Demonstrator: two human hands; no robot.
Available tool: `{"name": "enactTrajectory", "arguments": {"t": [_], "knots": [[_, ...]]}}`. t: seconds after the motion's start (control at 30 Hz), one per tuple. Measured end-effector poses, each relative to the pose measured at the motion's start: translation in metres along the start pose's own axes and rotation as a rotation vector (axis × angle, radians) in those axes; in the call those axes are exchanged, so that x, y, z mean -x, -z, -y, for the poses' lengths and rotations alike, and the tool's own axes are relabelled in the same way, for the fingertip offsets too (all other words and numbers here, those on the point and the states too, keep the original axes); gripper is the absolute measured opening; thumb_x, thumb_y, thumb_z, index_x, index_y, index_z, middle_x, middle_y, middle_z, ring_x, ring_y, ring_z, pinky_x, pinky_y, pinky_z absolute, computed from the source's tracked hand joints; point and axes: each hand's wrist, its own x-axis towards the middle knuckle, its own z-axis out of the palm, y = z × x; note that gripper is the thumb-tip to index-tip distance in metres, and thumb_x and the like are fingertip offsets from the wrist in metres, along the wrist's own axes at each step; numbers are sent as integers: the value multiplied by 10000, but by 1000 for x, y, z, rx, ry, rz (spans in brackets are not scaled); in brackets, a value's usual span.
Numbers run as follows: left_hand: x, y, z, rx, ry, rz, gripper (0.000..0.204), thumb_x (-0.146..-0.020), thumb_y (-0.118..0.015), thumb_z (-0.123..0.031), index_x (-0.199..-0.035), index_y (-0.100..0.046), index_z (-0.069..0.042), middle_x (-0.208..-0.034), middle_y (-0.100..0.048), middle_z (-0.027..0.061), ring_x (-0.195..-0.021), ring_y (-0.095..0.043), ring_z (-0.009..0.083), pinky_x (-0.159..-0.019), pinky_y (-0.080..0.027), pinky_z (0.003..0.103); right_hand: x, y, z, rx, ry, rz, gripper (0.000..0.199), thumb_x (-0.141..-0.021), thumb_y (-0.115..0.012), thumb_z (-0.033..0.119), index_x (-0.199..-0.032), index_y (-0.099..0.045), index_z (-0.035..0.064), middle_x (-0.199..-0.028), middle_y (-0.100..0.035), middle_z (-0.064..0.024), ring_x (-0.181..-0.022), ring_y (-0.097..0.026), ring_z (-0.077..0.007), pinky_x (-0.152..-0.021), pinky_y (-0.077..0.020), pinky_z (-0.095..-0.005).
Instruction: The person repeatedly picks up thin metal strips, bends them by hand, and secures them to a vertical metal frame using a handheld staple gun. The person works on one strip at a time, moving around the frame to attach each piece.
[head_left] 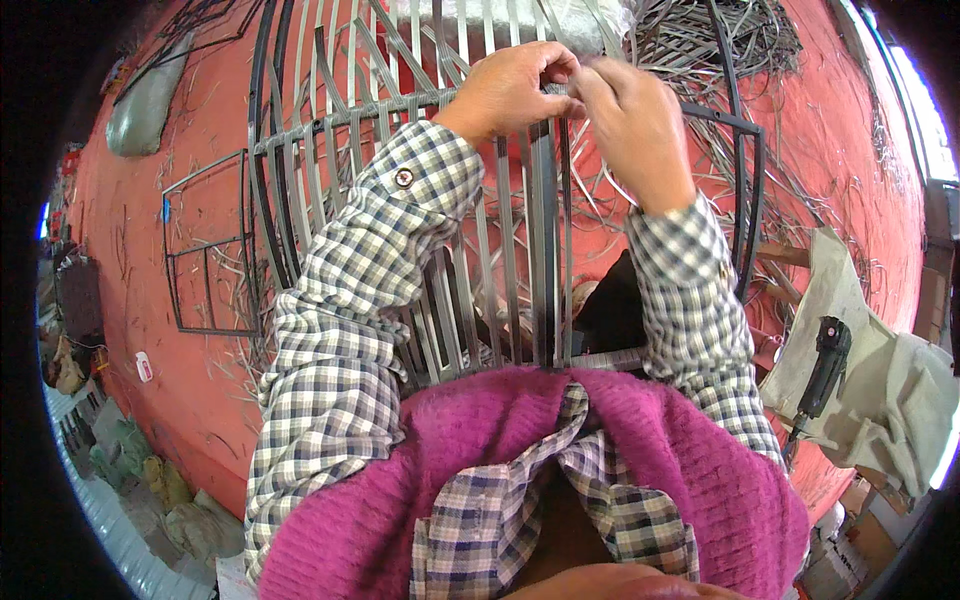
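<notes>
In front of me stands a black metal frame [543,250] strung with many flat grey strips [507,255] running lengthwise. Grey strip is also wound along its crossbar [375,108]. Over this crossbar my left hand [512,92] is closed, with thumb and forefinger pinched. Close beside it, my right hand [640,130] is closed too, slightly blurred, its fingertips almost meeting the left ones. Both appear to pinch a grey strip at the bar, mostly hidden by the fingers. Some loose strip ends stick up left of my left hand.
Tangled grey strips [740,45] lie on the red floor at the far right. A black power tool [828,365] with a cord rests on pale cloth [830,285] at right. Left are a smaller black frame [207,246], a plastic-wrapped bundle [150,105] and a small white object [144,367].
</notes>
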Motion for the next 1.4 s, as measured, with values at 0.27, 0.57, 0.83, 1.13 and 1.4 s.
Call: {"name": "enactTrajectory", "arguments": {"t": [0.27, 0.57, 0.83, 1.13, 1.4], "knots": [[-19, 4, 7, -193, 314, 42, 394, -786, -639, -456, -852, -691, -71, -737, -646, 148, -705, -627, 334, -655, -477, 432, -13, 13, -57, -300, -75, -80, 286, -910, -522, 233, -1077, -629, 28, -923, -666, -92, -828, -625, -155, -747, -477, -271], [-7, 14, 30, -179, 400, 107, 417, -786, -652, -450, -856, -696, -41, -720, -648, 155, -666, -624, 284, -644, -477, 385, 327, 218, -222, 989, -1111, -200, 524, -835, -565, 315, -1291, -493, 66, -1222, -555, -196, -1118, -529, -354, -945, -409, -449], [3, 12, 62, -245, 329, 93, 420, -776, -656, -449, -840, -703, -36, -696, -645, 157, -630, -616, 279, -624, -474, 382, 436, 219, -264, 990, -1429, -41, 609, -772, -643, 269, -1313, -429, 89, -1215, -548, -208, -1113, -528, -381, -957, -418, -455], [-5, 1, 59, -253, 388, 163, 402, -810, -612, -470, -934, -692, -96, -754, -657, 136, -739, -637, 294, -710, -484, 398, 343, 238, -202, -164, -1380, -147, 192, -710, -629, 153, -799, -583, -12, -592, -542, -77, -479, -513, -175, -477, -436, -309], [-1, 3, 42, -318, 438, 100, 416, -822, -591, -477, -959, -685, -96, -898, -665, 142, -869, -636, 313, -739, -486, 452, 153, 144, -42, 133, -157, 265, 187, -802, -533, 20, -968, -603, 71, -677, -551, -44, -601, -541, -167, -596, -450, -285]]}}
